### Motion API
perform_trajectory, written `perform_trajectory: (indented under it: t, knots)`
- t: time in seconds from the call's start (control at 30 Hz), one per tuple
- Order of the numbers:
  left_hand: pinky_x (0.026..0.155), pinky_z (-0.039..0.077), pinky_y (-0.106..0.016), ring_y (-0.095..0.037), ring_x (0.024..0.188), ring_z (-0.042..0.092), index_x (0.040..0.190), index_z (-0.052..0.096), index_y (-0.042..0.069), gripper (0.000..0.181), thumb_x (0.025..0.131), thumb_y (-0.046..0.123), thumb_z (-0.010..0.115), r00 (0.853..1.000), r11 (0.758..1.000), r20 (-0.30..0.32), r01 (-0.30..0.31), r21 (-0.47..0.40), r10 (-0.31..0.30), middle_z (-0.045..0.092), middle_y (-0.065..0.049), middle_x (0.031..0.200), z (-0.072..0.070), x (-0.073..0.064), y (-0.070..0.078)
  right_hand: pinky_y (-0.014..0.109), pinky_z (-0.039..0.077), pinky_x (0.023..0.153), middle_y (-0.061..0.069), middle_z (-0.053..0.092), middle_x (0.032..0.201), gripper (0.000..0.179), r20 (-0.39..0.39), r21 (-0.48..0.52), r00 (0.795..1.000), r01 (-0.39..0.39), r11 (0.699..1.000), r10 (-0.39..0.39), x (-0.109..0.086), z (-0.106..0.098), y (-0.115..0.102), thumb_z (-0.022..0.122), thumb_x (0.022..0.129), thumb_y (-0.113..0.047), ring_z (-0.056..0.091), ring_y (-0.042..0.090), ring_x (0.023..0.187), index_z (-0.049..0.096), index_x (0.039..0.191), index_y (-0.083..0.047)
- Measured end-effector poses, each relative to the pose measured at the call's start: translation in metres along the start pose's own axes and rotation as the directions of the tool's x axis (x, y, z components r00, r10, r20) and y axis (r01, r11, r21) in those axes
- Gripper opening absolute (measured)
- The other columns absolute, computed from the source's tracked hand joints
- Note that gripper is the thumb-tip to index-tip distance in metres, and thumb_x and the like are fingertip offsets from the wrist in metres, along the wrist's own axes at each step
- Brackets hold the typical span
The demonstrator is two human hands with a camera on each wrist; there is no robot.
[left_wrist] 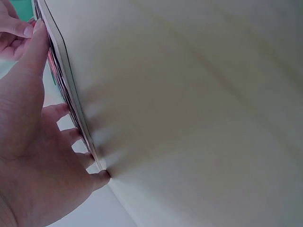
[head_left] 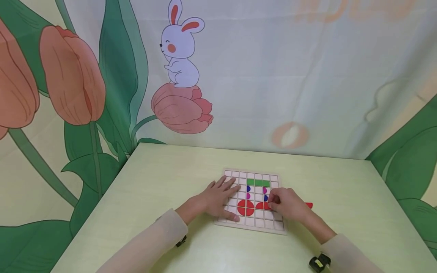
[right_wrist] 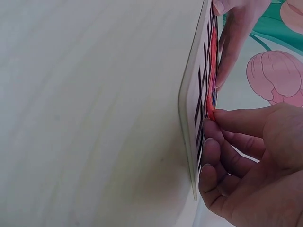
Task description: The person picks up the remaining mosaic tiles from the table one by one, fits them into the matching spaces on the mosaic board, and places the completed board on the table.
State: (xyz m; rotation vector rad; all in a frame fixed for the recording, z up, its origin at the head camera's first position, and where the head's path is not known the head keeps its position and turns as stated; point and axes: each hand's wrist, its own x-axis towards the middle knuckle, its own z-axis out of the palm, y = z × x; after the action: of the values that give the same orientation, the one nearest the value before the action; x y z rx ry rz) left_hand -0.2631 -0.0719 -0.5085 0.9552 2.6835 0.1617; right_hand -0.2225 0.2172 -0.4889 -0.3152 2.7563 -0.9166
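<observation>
A square wooden grid board [head_left: 250,228] lies on the table, bearing colored tiles. My left hand [head_left: 216,199] spreads its fingers across the board's left side, thumb near the front edge. Over the right side, my right hand [head_left: 288,204] pinches a red tile [right_wrist: 211,112] between thumb and fingertips, close on the grid. Left of those fingertips shows a red rounded shape [head_left: 261,206], partly covered by them. A red circle of quarter tiles [head_left: 246,208] sits beside it. Farther back are a green strip [head_left: 258,182] and small blue [head_left: 248,188] and magenta [head_left: 248,196] half-rounds.
Behind the right hand a red piece [head_left: 309,205] sticks out past the board, mostly hidden. The pale table [head_left: 184,167] ends at a hanging cloth [head_left: 259,83] printed with tulips and a rabbit. Dark wrist devices [head_left: 319,262] sit below both hands.
</observation>
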Motion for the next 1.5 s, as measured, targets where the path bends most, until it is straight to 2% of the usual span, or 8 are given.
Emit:
perform_trajectory:
  t: [0.3, 0.53, 0.67, 0.83, 0.97, 1.2, 1.37, 1.5]
  knots:
    - [0.129, 0.012, -0.062, -0.035, 0.164, -0.004, 0.172, 0.014, 0.028, 0.116, 0.084, 0.083, 0.065, 1.0, 1.0, 0.001, -0.002, -0.005, 0.002, 0.0, -0.003, 0.179, -0.001, -0.002, 0.0, 0.026, 0.051, 0.064, 0.0, 0.061, 0.08, 0.011, -0.008, -0.015, 1.0, -0.008, 1.0, 0.007, -0.001, -0.002, -0.001, 0.079, 0.096, -0.009, 0.057, 0.018, 0.077, 0.069, 0.091, -0.013]
    - [0.129, 0.011, -0.061, -0.035, 0.164, -0.005, 0.172, 0.014, 0.028, 0.116, 0.084, 0.083, 0.065, 1.0, 1.0, 0.005, -0.001, -0.001, 0.001, 0.0, -0.003, 0.18, -0.002, 0.0, 0.001, 0.027, 0.053, 0.068, 0.0, 0.061, 0.083, 0.015, 0.007, -0.017, 1.0, 0.017, 1.0, -0.017, -0.002, -0.003, 0.001, 0.083, 0.092, -0.009, 0.057, 0.018, 0.08, 0.069, 0.093, -0.013]
    - [0.129, 0.01, -0.062, -0.035, 0.164, -0.005, 0.172, 0.014, 0.028, 0.116, 0.084, 0.084, 0.065, 1.0, 1.0, 0.002, -0.001, 0.0, 0.001, 0.0, -0.003, 0.18, -0.003, 0.0, 0.0, 0.029, 0.054, 0.07, 0.0, 0.061, 0.085, 0.013, -0.003, -0.025, 1.0, 0.015, 1.0, -0.015, -0.002, -0.007, 0.005, 0.082, 0.093, -0.01, 0.057, 0.019, 0.082, 0.069, 0.094, -0.013]
    - [0.129, 0.01, -0.062, -0.035, 0.164, -0.005, 0.172, 0.015, 0.028, 0.116, 0.084, 0.083, 0.066, 1.0, 1.0, 0.005, 0.004, -0.008, -0.004, 0.0, -0.003, 0.179, -0.003, -0.001, 0.0, 0.028, 0.05, 0.064, 0.0, 0.062, 0.086, 0.01, -0.036, -0.023, 0.998, 0.047, 0.999, -0.048, -0.007, -0.026, 0.022, 0.08, 0.095, -0.011, 0.056, 0.02, 0.081, 0.07, 0.097, -0.013]
    - [0.129, 0.011, -0.062, -0.035, 0.164, -0.004, 0.172, 0.015, 0.029, 0.116, 0.084, 0.083, 0.066, 1.0, 1.0, 0.007, 0.007, -0.009, -0.007, 0.0, -0.003, 0.18, -0.004, -0.003, 0.001, 0.027, 0.05, 0.063, -0.001, 0.063, 0.088, 0.011, -0.071, -0.063, 0.993, 0.085, 0.994, -0.09, -0.014, -0.043, 0.036, 0.08, 0.095, -0.013, 0.056, 0.019, 0.081, 0.073, 0.102, -0.01]
    - [0.129, 0.011, -0.062, -0.035, 0.164, -0.004, 0.172, 0.016, 0.028, 0.115, 0.084, 0.083, 0.066, 1.0, 1.0, 0.001, -0.001, -0.01, 0.001, 0.001, -0.004, 0.18, -0.004, -0.003, 0.002, 0.027, 0.054, 0.06, 0.001, 0.065, 0.091, 0.015, -0.114, -0.074, 0.992, 0.048, 0.996, -0.057, -0.026, -0.062, 0.064, 0.08, 0.095, -0.012, 0.059, 0.02, 0.081, 0.073, 0.107, -0.005]
    - [0.129, 0.011, -0.062, -0.035, 0.164, -0.004, 0.172, 0.016, 0.028, 0.116, 0.084, 0.083, 0.066, 1.0, 1.0, 0.006, -0.003, -0.009, 0.003, 0.001, -0.003, 0.179, -0.003, -0.003, 0.002, 0.026, 0.054, 0.065, 0.0, 0.066, 0.091, 0.017, -0.099, -0.1, 0.994, 0.04, 0.994, -0.05, -0.033, -0.072, 0.082, 0.081, 0.094, -0.011, 0.059, 0.02, 0.085, 0.074, 0.107, -0.004]
    - [0.129, 0.011, -0.062, -0.035, 0.164, -0.004, 0.172, 0.016, 0.028, 0.115, 0.083, 0.082, 0.067, 1.0, 1.0, 0.004, 0.003, -0.016, -0.003, 0.001, -0.003, 0.179, -0.004, -0.003, 0.002, 0.025, 0.053, 0.067, -0.002, 0.065, 0.093, 0.019, -0.054, -0.117, 0.995, 0.074, 0.99, -0.08, -0.037, -0.079, 0.094, 0.083, 0.091, -0.008, 0.058, 0.019, 0.085, 0.075, 0.108, -0.004]
